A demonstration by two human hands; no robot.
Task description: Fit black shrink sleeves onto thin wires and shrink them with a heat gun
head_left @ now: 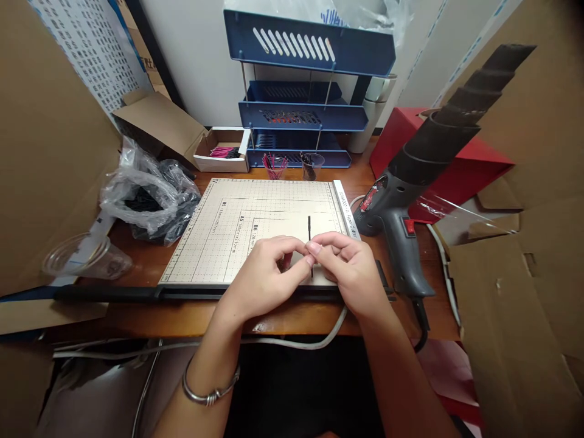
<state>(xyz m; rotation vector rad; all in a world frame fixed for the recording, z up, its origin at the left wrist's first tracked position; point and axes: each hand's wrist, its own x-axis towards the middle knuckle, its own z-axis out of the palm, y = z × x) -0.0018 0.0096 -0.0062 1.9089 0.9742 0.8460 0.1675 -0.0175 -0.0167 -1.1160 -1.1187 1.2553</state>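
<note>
My left hand (pixel 269 274) and my right hand (pixel 349 264) meet over the near edge of a beige paper cutter board (pixel 228 231). Both are pinched closed on a thin black stick (pixel 309 229) that points up and away from my fingers. A bit of pink shows between my left fingers, too small to name. A silver bangle (pixel 210 389) circles my left wrist.
A grey heat gun (pixel 401 225) with a black spiral nozzle stands right of the board. Behind are a blue tray rack (pixel 301 103), two small cups of pink and black sticks (pixel 275 165), a white box (pixel 221 152), crumpled plastic bags (pixel 146 194), a clear cup (pixel 82 255) and cardboard walls.
</note>
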